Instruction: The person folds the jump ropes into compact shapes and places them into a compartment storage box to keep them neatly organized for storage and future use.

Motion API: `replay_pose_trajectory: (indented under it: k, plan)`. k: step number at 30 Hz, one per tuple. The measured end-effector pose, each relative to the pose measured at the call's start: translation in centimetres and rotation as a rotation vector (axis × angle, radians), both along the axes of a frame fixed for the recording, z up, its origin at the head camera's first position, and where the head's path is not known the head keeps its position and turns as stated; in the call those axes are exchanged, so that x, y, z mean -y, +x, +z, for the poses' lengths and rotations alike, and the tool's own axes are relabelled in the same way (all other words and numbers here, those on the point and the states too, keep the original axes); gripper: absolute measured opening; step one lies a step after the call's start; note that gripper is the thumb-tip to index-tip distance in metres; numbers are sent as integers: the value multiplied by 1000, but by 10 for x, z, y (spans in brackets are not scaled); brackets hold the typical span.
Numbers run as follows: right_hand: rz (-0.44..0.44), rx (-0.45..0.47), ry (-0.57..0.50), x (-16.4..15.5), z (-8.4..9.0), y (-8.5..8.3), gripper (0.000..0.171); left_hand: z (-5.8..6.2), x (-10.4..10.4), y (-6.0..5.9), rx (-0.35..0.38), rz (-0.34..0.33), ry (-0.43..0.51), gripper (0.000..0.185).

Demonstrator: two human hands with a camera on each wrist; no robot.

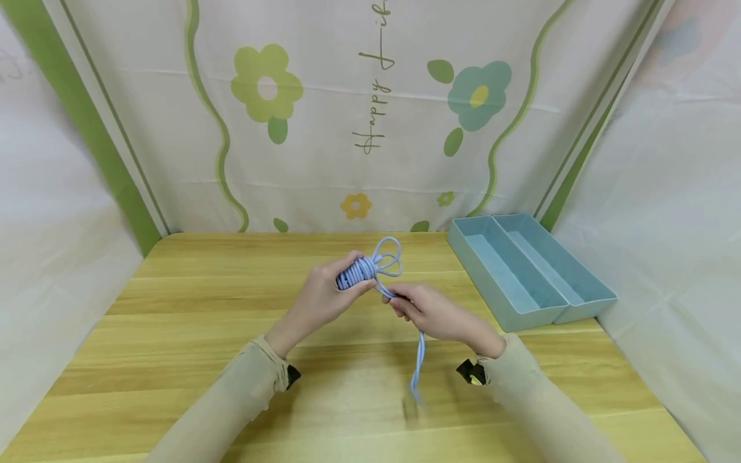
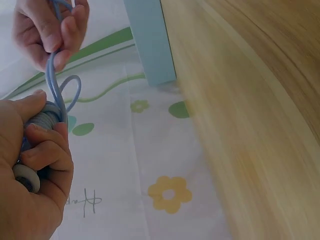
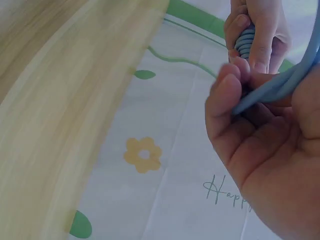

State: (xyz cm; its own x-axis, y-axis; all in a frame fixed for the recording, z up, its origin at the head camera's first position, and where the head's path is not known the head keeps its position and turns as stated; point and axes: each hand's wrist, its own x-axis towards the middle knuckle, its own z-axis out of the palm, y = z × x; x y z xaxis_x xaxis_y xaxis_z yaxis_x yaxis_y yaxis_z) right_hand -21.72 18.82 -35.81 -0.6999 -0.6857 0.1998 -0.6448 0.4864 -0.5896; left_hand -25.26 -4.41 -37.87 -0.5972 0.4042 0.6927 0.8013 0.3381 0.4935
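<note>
A light blue cord [image 1: 357, 272] is wound into a tight bundle, with two loops standing out of its far end. My left hand [image 1: 324, 292] grips the bundle, thumb on the near side. A round whitish piece with a dark centre [image 2: 26, 178] shows between the left fingers in the left wrist view. My right hand [image 1: 431, 312] pinches the doubled free length of the cord [image 3: 280, 86] just right of the bundle. Below the right hand that length hangs down, its lower end blurred. In the right wrist view, the left hand [image 3: 265, 37] covers part of the coils.
Two light blue open trays [image 1: 512, 273] stand side by side at the table's back right. The wooden table [image 1: 173, 360] runs back to a white cloth backdrop [image 1: 324, 161] with printed flowers. Cloth walls also rise on both sides.
</note>
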Motion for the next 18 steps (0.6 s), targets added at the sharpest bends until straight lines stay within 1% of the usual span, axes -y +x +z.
replay_pose_trajectory:
  k: [4, 8, 11, 15, 18]
  plan:
    - [-30, -96, 55, 1, 3, 1, 17, -1, 0, 0, -60, 15, -68, 43]
    - [-65, -140, 95, 4, 6, 1, 18, -4, -1, 2, -129, 72, -172, 51]
    - [-93, -112, 95, 5, 7, 1, 18, -6, -2, 4, -187, 121, -225, 54]
    - [-128, -28, 65, 8, 7, 2, 18, -8, -4, 6, -249, 163, -254, 54]
    - [-127, 2, 58, 12, 6, 3, 19, -10, -5, 8, -281, 189, -271, 54]
